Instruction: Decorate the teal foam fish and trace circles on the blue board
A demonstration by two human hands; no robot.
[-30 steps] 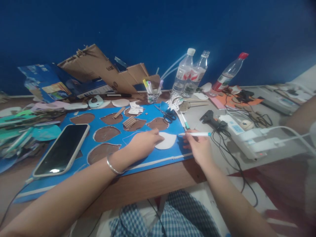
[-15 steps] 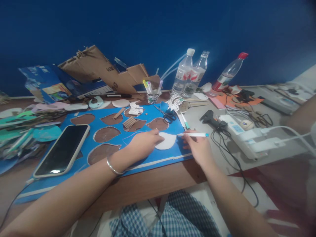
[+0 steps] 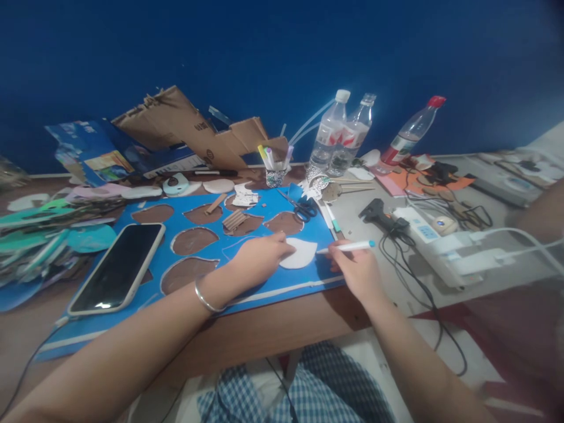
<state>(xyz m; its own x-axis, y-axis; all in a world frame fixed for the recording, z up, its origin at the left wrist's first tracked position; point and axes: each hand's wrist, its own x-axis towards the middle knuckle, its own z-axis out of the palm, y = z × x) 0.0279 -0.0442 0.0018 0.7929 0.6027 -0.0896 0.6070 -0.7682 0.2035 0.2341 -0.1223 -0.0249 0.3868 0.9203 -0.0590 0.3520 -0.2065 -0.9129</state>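
A white teardrop-shaped cutout (image 3: 299, 254) lies on a blue sheet (image 3: 268, 288) that has several leaf-shaped holes cut in it. My left hand (image 3: 262, 255), with a bangle at its wrist, has its fingers closed at the cutout's left edge, holding it against the sheet. Between the fingertips of my right hand (image 3: 356, 267) is a white marker with a blue end (image 3: 352, 246). Its tip points left and sits at or very near the cutout's pointed right end; contact cannot be made out. Above the cutout, dark scissors (image 3: 304, 210) rest on the sheet.
A phone (image 3: 118, 267) lies on the sheet's left part, beside piled green and blue cutouts (image 3: 66, 235). Behind stand a cup of markers (image 3: 276, 176), water bottles (image 3: 328, 132) and cardboard (image 3: 180, 126). A power strip with cables (image 3: 429, 244) lies to the right.
The whole view has shifted slightly. The marker is tilted a little more, its blue end higher, with its tip still by the cutout's point. My left hand stays on the cutout.
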